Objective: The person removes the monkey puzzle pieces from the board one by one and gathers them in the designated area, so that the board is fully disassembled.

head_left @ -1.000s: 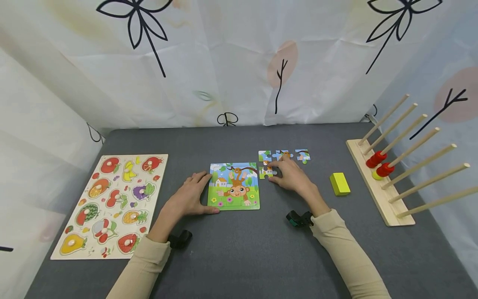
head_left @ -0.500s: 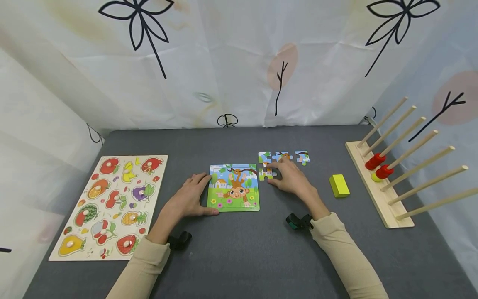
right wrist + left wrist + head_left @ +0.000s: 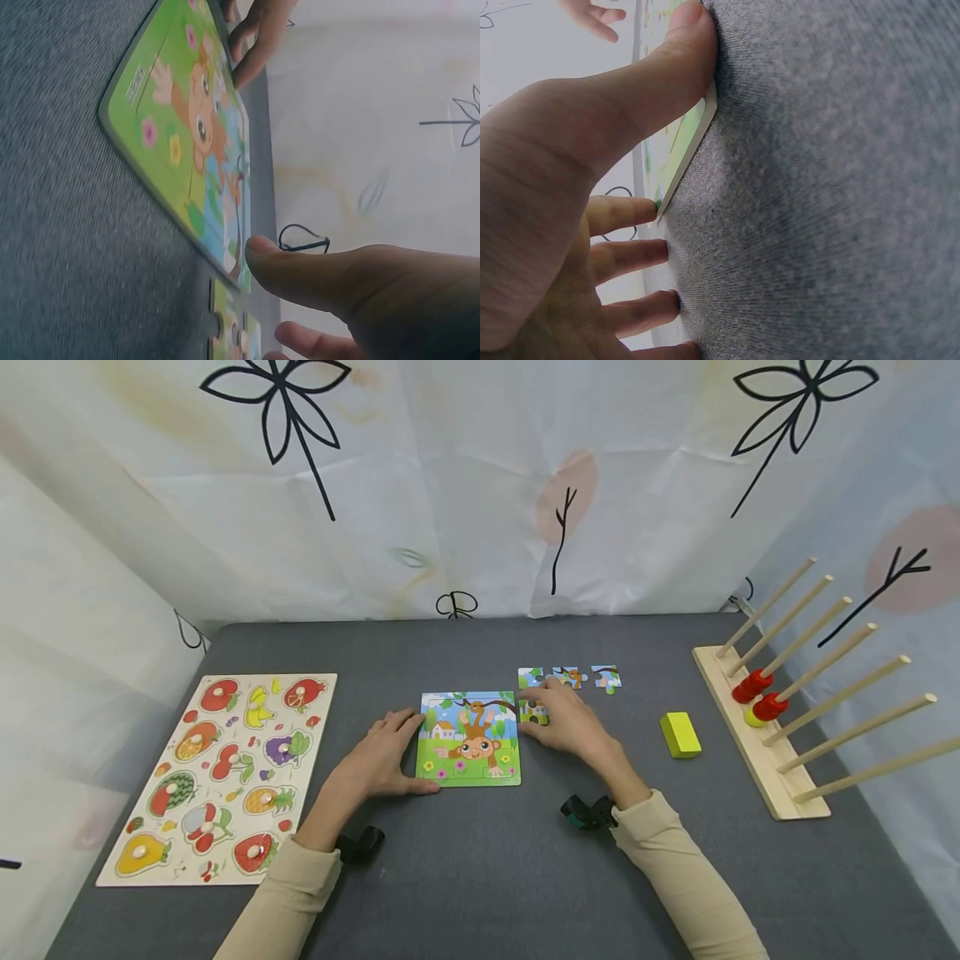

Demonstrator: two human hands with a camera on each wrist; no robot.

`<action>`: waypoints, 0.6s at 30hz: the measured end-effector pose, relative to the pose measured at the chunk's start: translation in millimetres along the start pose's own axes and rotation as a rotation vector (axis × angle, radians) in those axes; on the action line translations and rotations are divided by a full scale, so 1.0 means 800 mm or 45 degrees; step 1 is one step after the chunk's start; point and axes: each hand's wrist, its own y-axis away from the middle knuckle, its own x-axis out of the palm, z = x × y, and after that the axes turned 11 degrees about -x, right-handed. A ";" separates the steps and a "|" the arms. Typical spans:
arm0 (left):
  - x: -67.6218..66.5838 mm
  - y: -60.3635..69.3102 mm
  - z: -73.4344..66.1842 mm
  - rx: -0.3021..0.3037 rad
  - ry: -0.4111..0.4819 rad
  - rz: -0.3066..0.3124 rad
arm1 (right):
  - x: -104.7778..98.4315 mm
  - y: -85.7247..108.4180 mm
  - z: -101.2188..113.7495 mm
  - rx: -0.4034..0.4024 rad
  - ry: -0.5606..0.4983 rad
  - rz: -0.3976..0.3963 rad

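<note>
The spread left hand (image 3: 378, 758) touches the monkey jigsaw (image 3: 472, 750); the right hand (image 3: 570, 718), fingers parted, is at a loose piece (image 3: 534, 713) right of it.

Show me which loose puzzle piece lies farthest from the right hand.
The rightmost piece, at the far row's end; the others lie closer to the right hand.

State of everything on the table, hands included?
Puzzle board: flat, picture up
Left hand: touching puzzle board's left edge
Right hand: fingertips at puzzle board's right edge
Loose pieces: flat, off puzzle board
Fruit board: flat, fruit up
Yellow block: lying alone
Peg stand: beads on two pegs, others bare
</note>
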 end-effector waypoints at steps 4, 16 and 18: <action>0.000 0.000 0.000 -0.008 0.004 0.002 | 0.003 -0.004 0.010 -0.016 -0.019 0.021; 0.000 0.000 0.000 -0.002 0.009 0.004 | 0.019 -0.018 0.034 -0.104 -0.052 0.072; 0.000 0.000 0.000 -0.001 0.007 0.001 | 0.023 -0.021 0.037 -0.111 -0.054 0.091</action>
